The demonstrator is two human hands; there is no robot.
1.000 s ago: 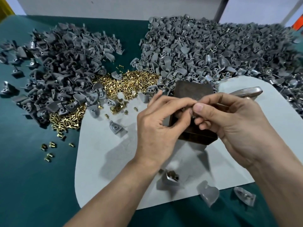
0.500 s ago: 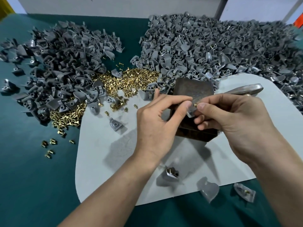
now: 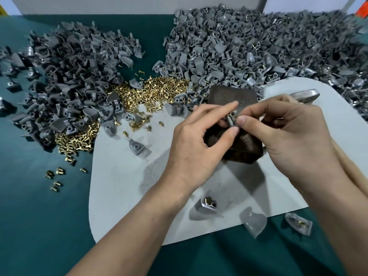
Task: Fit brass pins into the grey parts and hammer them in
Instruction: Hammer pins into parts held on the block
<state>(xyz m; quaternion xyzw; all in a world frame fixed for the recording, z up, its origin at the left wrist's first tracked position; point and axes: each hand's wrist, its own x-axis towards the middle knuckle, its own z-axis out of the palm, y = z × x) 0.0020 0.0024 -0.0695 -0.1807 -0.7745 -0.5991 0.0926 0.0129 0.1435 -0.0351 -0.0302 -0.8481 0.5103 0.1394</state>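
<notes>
Nearest, loose grey plastic parts (image 3: 254,224) by front edge of pale rounded mat (image 3: 123,196) on teal table (image 3: 39,216). Over dark rusty metal block (image 3: 233,96), left hand (image 3: 195,148) and right hand (image 3: 294,136) both pinch small grey part (image 3: 232,120). Beyond: brass pin pile (image 3: 159,90), grey-part heaps (image 3: 258,46).

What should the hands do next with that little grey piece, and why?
Probably set the grey part down on the dark block right under it. The left hand and right hand both pinch it above the block, and the hammer lies untouched behind the right hand, so hammering seems near.
</notes>
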